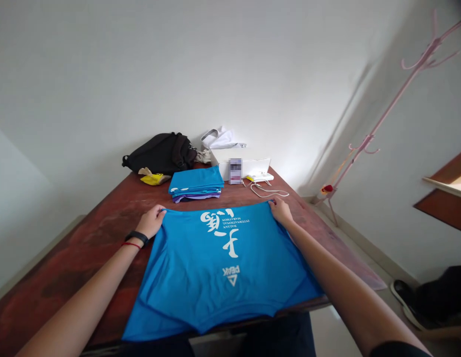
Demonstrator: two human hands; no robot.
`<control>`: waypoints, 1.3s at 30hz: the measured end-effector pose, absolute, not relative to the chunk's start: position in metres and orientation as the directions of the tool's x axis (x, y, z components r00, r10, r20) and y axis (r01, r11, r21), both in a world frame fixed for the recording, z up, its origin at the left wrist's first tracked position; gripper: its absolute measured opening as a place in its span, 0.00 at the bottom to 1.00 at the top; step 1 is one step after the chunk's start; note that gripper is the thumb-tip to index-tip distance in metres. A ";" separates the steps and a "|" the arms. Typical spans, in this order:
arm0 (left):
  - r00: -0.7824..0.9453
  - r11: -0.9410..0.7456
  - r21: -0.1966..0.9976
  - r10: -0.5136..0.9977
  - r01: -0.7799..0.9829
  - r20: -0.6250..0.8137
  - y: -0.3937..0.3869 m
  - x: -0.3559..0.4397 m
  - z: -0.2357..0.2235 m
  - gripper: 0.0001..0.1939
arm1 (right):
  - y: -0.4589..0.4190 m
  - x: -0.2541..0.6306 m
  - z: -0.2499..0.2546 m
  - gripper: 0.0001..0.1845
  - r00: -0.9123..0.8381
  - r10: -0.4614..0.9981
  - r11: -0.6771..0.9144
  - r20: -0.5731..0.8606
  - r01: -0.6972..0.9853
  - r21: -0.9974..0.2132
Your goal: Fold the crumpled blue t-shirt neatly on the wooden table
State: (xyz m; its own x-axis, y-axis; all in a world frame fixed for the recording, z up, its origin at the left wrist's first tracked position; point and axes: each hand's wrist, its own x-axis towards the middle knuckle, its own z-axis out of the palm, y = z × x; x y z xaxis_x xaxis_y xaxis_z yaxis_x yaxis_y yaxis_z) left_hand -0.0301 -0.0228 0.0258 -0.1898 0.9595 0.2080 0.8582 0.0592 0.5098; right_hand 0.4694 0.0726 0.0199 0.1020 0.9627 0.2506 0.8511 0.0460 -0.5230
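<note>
A blue T-shirt [195,255] with white lettering lies spread on the reddish-brown table [115,218], its print upside down to me and its neckline at the near edge. My left hand [152,221] pinches its far left corner, fingers closed on the cloth. At the far right corner, my right hand [280,211] grips the same shirt in a similar pinch. Just beyond the shirt sits a stack of folded shirts [197,181], blue on top with purple below.
A black backpack [159,151] and a yellow item [154,179] lie at the back left. Behind the stack are a white box [219,157], white cloth [223,138], a propped phone [235,171] and a white cable [269,192]. A pink coat rack [386,116] stands right.
</note>
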 end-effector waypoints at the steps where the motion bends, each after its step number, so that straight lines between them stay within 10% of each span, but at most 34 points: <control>1: -0.192 0.066 0.505 0.960 0.861 0.202 -0.018 -0.033 0.024 0.16 | 0.079 0.470 0.017 0.12 0.102 0.964 0.040 0.244 0.855 -0.517; 13: -0.228 0.105 0.378 0.927 0.920 0.297 -0.022 -0.037 0.028 0.22 | 0.097 0.482 -0.001 0.17 0.090 0.937 0.108 0.339 0.846 -0.522; 25: 0.441 -0.459 0.248 0.889 0.853 0.124 -0.050 0.036 0.020 0.34 | 0.093 0.494 -0.004 0.15 -0.040 0.883 0.338 0.467 0.745 -0.576; 39: 0.322 -0.330 0.152 0.944 0.931 0.076 -0.051 0.036 0.004 0.40 | 0.099 0.496 -0.016 0.24 -0.171 0.953 0.256 0.251 0.897 -0.360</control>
State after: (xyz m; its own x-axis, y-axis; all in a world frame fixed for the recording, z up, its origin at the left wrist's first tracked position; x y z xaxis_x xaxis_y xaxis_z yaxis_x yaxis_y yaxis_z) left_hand 0.0365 -0.0514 0.0041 0.3222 0.9436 0.0763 0.9315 -0.3304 0.1522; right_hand 0.4964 0.0987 -0.0163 -0.1711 0.9526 0.2515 0.8969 0.2562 -0.3605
